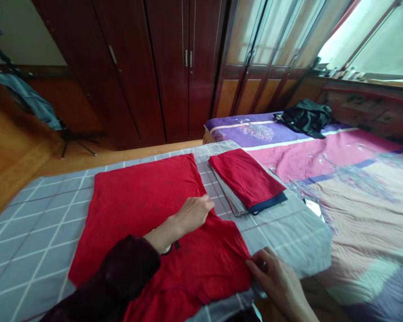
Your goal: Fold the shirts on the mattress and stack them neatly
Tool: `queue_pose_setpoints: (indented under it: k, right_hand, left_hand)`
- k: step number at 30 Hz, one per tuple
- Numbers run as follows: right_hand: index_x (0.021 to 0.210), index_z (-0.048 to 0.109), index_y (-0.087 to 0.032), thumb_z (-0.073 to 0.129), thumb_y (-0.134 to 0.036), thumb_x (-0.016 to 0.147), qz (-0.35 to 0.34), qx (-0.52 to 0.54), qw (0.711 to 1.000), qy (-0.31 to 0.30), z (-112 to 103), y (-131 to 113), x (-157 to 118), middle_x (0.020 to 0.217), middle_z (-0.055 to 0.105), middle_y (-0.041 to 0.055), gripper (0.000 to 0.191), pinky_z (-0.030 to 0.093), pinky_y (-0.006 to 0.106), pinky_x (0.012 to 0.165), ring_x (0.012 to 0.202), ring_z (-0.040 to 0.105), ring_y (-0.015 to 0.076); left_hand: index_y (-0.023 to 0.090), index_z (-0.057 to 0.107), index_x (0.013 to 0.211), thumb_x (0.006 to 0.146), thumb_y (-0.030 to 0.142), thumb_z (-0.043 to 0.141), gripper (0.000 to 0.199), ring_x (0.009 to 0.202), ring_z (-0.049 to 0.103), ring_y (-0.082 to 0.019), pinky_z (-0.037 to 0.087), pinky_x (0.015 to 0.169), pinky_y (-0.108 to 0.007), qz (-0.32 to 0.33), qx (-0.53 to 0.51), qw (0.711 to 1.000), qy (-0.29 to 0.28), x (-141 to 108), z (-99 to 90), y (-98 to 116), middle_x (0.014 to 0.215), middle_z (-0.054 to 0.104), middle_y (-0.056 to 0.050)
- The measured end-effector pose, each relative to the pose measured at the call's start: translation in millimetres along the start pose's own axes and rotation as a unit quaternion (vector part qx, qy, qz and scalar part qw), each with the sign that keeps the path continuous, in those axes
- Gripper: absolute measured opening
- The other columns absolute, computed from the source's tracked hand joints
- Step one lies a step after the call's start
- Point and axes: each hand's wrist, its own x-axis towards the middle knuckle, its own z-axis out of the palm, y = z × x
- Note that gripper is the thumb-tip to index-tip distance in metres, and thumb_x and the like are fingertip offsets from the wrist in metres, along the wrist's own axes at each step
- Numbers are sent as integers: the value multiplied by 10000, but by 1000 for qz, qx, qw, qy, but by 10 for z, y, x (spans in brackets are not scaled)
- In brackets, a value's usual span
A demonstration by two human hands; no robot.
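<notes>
A red T-shirt (141,192) lies spread out, with its hem end away from me and a dark print partly covered by my left forearm. My left hand (196,212) pinches its right side edge, close to where the sleeve begins. Lower right, my right hand (277,277) grips the end of the sleeve between thumb and fingers. Beyond my hands sits a stack of folded clothes (245,176), red on top with grey and navy layers below.
The shirt lies on a grey checked cloth (36,232) covering a table-like surface. To the right is a bed (349,179) with a patchwork cover, a black garment (305,117) and a phone-like object (313,207). Dark red wardrobes (168,71) stand behind; a tripod (74,138) stands left.
</notes>
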Motion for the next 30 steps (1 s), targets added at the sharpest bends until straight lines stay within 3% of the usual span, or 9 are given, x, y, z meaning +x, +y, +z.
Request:
queue_pose_setpoints:
  k: [4, 7, 10, 13, 16, 20, 23, 26, 30]
  right_hand:
    - [603, 564, -228, 459, -417, 764, 43, 41, 998, 11, -21, -47, -14, 603, 586, -1, 270, 362, 274, 556, 559, 559, 159]
    - [585, 552, -218, 478, -451, 721, 90, 142, 986, 1, 18, 47, -40, 463, 515, -22, 280, 322, 254, 478, 440, 473, 132]
    - [565, 514, -204, 537, -461, 654, 109, 282, 953, -1, 97, 91, -73, 468, 516, -11, 273, 326, 244, 455, 436, 452, 118]
    - [716, 552, -190, 614, -459, 600, 156, 388, 908, -10, 154, 34, -102, 501, 515, -28, 299, 318, 228, 410, 417, 451, 110]
    - [919, 550, -186, 653, -498, 592, 186, 429, 882, -55, 169, -37, -129, 495, 472, -76, 463, 264, 210, 346, 339, 402, 90]
    - [654, 520, -181, 648, -570, 601, 184, 420, 876, -151, 135, -59, -129, 468, 457, -58, 413, 257, 202, 353, 333, 373, 62]
    - [595, 483, -196, 638, -554, 628, 193, 415, 883, -107, 53, -101, -92, 481, 483, -42, 392, 310, 207, 404, 384, 399, 71]
    - [627, 515, -195, 596, -505, 707, 145, 375, 915, -21, -29, -287, -64, 538, 527, -24, 331, 350, 219, 454, 443, 437, 90]
    - [700, 554, -191, 533, -324, 805, -69, 241, 967, 47, -5, -829, -106, 601, 540, -11, 171, 373, 230, 514, 541, 488, 116]
  left_hand:
    - [200, 633, 939, 876, 174, 492, 157, 859, 618, -207, 476, 717, -302, 2, 1, 1000, 2, 372, 227, -189, 1003, 568, -70]
    - [197, 599, 952, 891, 225, 499, 121, 868, 612, -200, 477, 721, -302, -5, -5, 1000, 19, 421, 360, -265, 1025, 547, -62]
    - [186, 550, 1005, 931, 220, 417, 156, 888, 607, -204, 478, 709, -305, -22, -3, 999, 44, 405, 448, -244, 1058, 523, -77]
    - [173, 527, 1020, 945, 164, 340, 202, 930, 597, -213, 475, 737, -316, -21, 1, 998, 58, 400, 509, -169, 1064, 514, -96]
    - [161, 530, 1011, 938, 106, 285, 261, 970, 585, -229, 458, 807, -351, -7, 1, 998, 59, 413, 565, -91, 1073, 523, -123]
    - [149, 527, 1043, 945, 116, 262, 284, 987, 595, -253, 446, 829, -379, -13, -23, 998, 54, 416, 615, -34, 1064, 567, -153]
    - [157, 506, 1086, 945, 138, 289, 259, 964, 620, -262, 455, 812, -391, -42, -63, 996, 52, 403, 586, -50, 988, 621, -150]
    - [159, 504, 1076, 949, 211, 326, 225, 927, 645, -265, 474, 775, -382, -80, -120, 988, 45, 410, 486, -123, 932, 656, -142]
    - [163, 540, 903, 962, 346, 304, 304, 654, 674, -160, 484, 578, -231, -95, -228, 968, -31, 419, 304, -287, 756, 683, -60]
